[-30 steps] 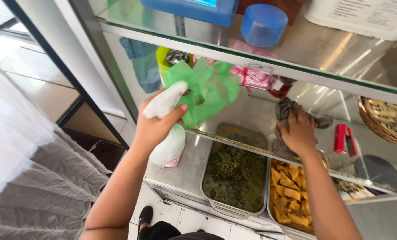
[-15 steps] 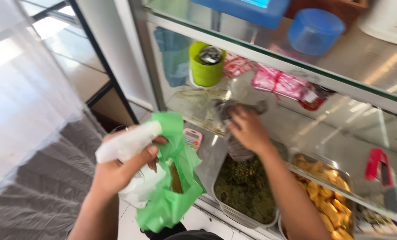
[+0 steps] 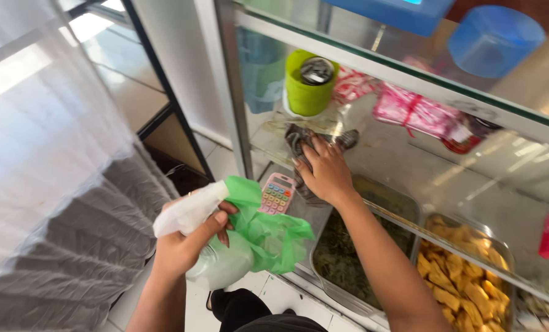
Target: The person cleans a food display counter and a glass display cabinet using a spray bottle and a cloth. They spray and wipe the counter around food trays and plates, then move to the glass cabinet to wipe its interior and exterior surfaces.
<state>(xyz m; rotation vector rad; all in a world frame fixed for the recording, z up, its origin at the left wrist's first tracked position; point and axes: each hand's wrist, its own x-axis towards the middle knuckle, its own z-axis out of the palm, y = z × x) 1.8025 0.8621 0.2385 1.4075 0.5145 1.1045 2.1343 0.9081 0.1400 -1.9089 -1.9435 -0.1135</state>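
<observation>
Gripping spray bottle (image 3: pixel 216 261) and green bag (image 3: pixel 268 233) tight in left hand (image 3: pixel 185 243), lower centre. Right hand (image 3: pixel 323 175) flat, fingers spread, pressing grey cloth (image 3: pixel 305 144) on glass shelf (image 3: pixel 409 166), centre frame. Wiping under way; streaks remaining rightward. Pink calculator (image 3: pixel 277 193) just below.

White sheer curtain (image 3: pixel 47 123) at left, pale tiled floor (image 3: pixel 133 74) in bright daylight, dark metal frame (image 3: pixel 163 92), glass display case (image 3: pixel 409 80) with white post.
</observation>
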